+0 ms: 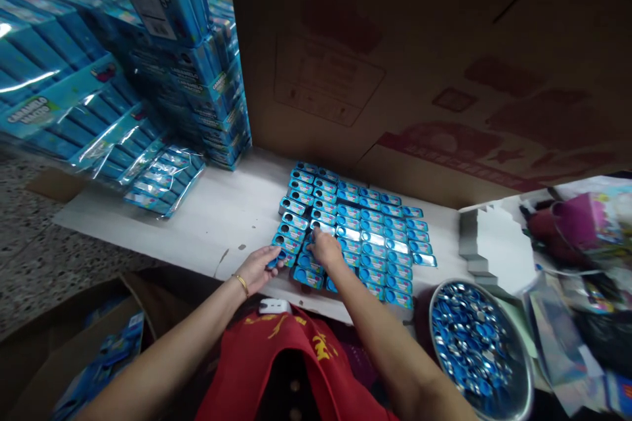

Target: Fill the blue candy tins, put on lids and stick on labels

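Note:
Rows of small blue tins (374,237) with printed labels lie side by side on the white tabletop. Those in the two left columns mostly show a dark round opening (289,218); many farther right show a blue disc there. At the lower left corner of the rows, my left hand (257,270) is closed, its fingertips around a small blue disc (273,263). My right hand (326,248) reaches down into the second column, its fingers bent together and touching a tin near its round opening. Whatever those fingertips hold is hidden.
A metal bowl (528,368) full of shiny blue discs stands at right, near stacked white card (498,250). A big cardboard box (419,79) walls off the back. Plastic-wrapped blue packs (74,99) and stacked blue boxes (212,92) rise at left. An open carton (44,368) sits lower left.

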Motion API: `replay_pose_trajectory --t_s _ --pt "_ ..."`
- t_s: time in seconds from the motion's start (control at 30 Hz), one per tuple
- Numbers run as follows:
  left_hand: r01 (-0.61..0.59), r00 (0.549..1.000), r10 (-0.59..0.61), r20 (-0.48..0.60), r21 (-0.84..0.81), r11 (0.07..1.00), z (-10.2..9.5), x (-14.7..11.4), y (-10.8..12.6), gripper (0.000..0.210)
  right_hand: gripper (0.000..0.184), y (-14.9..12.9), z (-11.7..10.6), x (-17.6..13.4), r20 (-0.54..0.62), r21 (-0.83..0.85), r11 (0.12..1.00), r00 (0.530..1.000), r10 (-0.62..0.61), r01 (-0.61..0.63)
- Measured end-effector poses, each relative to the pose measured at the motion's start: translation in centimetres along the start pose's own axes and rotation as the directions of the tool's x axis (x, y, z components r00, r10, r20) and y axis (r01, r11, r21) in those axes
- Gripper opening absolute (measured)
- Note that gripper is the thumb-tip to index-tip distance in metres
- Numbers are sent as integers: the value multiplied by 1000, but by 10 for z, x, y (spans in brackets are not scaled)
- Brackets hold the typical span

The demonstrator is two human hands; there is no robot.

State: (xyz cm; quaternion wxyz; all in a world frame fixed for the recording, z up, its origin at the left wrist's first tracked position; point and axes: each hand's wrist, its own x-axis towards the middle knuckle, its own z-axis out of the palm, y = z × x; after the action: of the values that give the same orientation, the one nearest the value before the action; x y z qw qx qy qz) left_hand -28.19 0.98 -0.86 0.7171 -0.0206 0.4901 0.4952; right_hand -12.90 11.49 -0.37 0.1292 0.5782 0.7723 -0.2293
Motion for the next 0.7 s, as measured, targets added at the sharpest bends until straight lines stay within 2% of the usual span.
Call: replay_pose_trajectory --t_s 0.07,0.13,0.17,0.2,0.23,0.3,0.4,0.47,0.53,0.7 --pt "-7 1000 7 -10 16 1000 4 2 -4 15 26 -3 3 -18 -105 196 961 978 -179 197" --pt "-10 1000 9 15 48 999 11 3 -8 17 21 -7 7 -32 -207 371 831 909 -361 415" --pt "-4 1000 2 31 63 998 14 3 -9 18 19 -7 8 -35 -233 422 777 885 -404 466" --pt "7 999 -10 46 70 997 17 3 -11 18 18 -6 9 -36 -246 455 756 883 -401 470" --pt "26 998 -29 54 68 997 20 3 -11 18 18 -3 9 -35 -252 471 768 901 -353 433" --pt "78 996 -80 50 40 996 23 1 -10 16 18 7 5 -26 -254 459 846 952 -170 273" --pt "116 992 -115 53 -11 993 21 -3 -4 15 16 23 -4 -5 -193 294 956 980 41 18" --pt "92 992 -89 85 -32 995 18 -7 0 17 18 25 -9 10 -113 124 990 990 88 -74" --pt "56 992 -50 118 -44 997 15 -10 3 20 24 22 -11 24 -39 5 994 993 111 -111" --pt "-23 988 31 153 -59 998 11 -10 4 20 44 14 -10 50 46 -56 987 987 152 -150"
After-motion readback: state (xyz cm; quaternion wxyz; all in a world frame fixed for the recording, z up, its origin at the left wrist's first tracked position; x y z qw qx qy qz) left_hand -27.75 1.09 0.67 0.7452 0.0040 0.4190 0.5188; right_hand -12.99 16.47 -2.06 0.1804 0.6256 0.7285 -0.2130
